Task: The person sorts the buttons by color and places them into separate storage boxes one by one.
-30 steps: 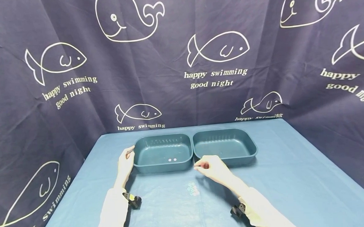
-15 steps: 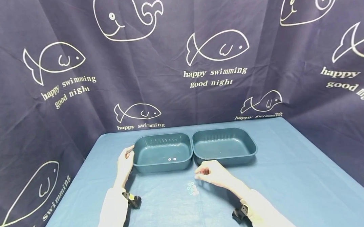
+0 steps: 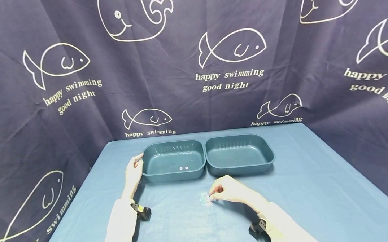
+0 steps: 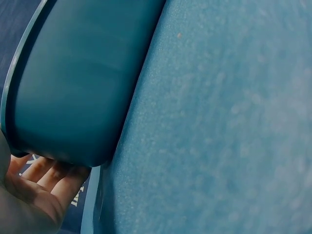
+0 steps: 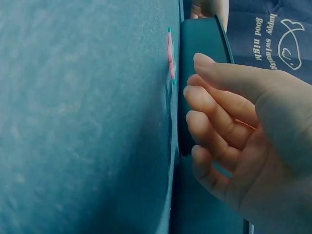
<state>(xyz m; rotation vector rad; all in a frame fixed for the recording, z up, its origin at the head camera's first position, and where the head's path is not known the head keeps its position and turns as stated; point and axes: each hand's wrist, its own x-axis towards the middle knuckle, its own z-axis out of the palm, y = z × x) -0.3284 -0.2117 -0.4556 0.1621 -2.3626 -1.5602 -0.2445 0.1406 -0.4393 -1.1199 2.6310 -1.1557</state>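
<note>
I can make out only part of the left hand [image 3: 133, 172]: its thumb is mostly lost at the edge of the left wrist view, and its fingertips pass out of sight behind the end wall of the left-hand teal rectangular basin with rounded corners [image 3: 173, 178]. Both off-white sleeves [image 3: 118, 225] run out of my head view at the bottom. The small pale pink and aqua rings [image 3: 206, 199] lie in a loose cluster on the light blue cloth tabletop [image 3: 172, 215], in front of the basins and nearer the left one; they are too small for me to count surely, and the right wrist view gives me just a thin pink strip with green ends, nearly edge-on.

The left fingers are bent against the basin's outer end, gripping it there. On the right hand [image 3: 229, 190], I see the thumb and index fingertips [image 5: 192, 91] held narrowly apart, the other fingers loosely curved, with nothing visible between them. They are right at the cluster's edge, though I can't tell whether they touch a ring.

Two pale pink rings [image 3: 181, 168] lie side by side inside the left basin, toward its near wall. The matching teal right-hand basin [image 3: 245, 170] stands just beside it, behind the right hand.
</note>
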